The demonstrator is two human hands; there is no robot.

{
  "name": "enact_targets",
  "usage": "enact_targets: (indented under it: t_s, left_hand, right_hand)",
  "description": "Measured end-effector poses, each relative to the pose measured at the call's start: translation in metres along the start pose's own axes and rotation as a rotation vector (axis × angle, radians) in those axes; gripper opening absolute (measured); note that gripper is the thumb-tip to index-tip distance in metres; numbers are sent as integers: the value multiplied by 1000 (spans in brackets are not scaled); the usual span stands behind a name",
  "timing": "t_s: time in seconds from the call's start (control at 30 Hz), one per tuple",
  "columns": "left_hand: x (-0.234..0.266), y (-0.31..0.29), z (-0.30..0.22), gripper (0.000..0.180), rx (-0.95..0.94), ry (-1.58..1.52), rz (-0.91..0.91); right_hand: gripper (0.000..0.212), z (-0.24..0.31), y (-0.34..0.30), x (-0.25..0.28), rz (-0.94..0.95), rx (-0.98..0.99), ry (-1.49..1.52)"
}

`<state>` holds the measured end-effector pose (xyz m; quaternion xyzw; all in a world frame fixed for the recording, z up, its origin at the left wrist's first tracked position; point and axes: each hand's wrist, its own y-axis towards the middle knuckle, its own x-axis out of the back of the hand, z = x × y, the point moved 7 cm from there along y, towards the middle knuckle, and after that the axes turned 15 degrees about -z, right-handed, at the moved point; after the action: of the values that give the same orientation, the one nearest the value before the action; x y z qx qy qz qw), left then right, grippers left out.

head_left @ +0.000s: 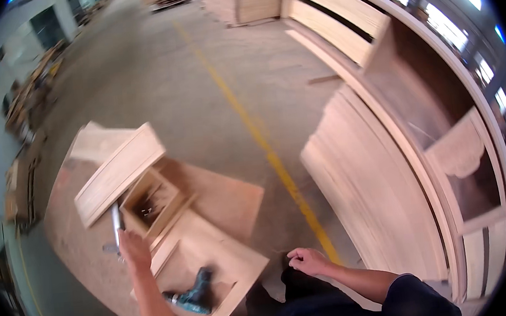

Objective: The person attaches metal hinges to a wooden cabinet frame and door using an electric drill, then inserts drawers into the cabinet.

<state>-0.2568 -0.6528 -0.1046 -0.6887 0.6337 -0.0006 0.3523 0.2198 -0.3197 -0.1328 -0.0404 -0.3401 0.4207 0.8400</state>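
Observation:
My left hand (133,249) reaches over the workbench (70,234) at a long silver-grey tool (116,218), which overlaps its fingertips. Motion blur hides whether the fingers grip it. Close by stands a small open wooden box (153,203) with small loose pieces inside. A teal and black cordless drill (194,294) lies on a framed wooden panel (240,282) next to my left forearm. Held in front of my body, my right hand (307,261) has its fingers curled together; whatever is in them, if anything, is hidden.
A grooved board (122,172) lies across the bench behind the box. At right stands a large wooden cabinet frame (405,138), with stacked panels (370,196) leaning against it. A yellow line (243,113) crosses the floor. More stacked wood (245,2) sits at the far end.

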Motion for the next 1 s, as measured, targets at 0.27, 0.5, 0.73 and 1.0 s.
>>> enact_targets:
  t_s: [0.27, 0.5, 0.73, 1.0]
  left_hand:
    - [129, -132, 177, 47, -932, 2499, 979]
    - [54, -170, 147, 56, -357, 1973, 728]
    - [-57, -241, 114, 74, -359, 1533, 590]
    - [-152, -248, 109, 74, -523, 1423, 497]
  right_hand:
    - [36, -114, -32, 134, -330, -147, 92]
    - [31, -135, -40, 135, -480, -151, 86]
    - [28, -87, -52, 126, -537, -38, 256]
    - [68, -100, -130, 466, -1864, -27, -173]
